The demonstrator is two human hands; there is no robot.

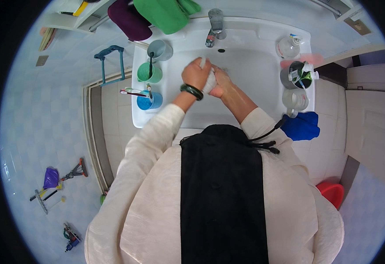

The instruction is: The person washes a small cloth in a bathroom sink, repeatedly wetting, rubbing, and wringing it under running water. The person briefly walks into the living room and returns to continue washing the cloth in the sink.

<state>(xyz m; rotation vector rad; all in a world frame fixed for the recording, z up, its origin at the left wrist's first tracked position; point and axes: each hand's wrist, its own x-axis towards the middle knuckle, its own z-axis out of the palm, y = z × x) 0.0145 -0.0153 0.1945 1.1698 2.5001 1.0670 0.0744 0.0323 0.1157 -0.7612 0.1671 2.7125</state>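
Note:
Over the white sink basin (258, 82), a wadded white cloth (210, 82) is pressed between my two hands. My left hand (194, 74), with a dark green bangle (191, 91) at its wrist, is closed around the cloth from the left. My right hand (222, 81) bears against its other side, palm turned towards it, and the forearm looks wet. Part of the cloth is hidden by my fingers. Just beyond my hands stands the chrome faucet (215, 21), above the dark overflow hole (221, 50).
Along the left rim stand a grey cup (161, 49), a green cup (143, 72) and a blue cup (146, 103) with toothbrushes. A pump bottle (288, 48), a dark container (288, 76) and a clear mug (294, 99) line the right rim. A blue cloth (301, 127) hangs there.

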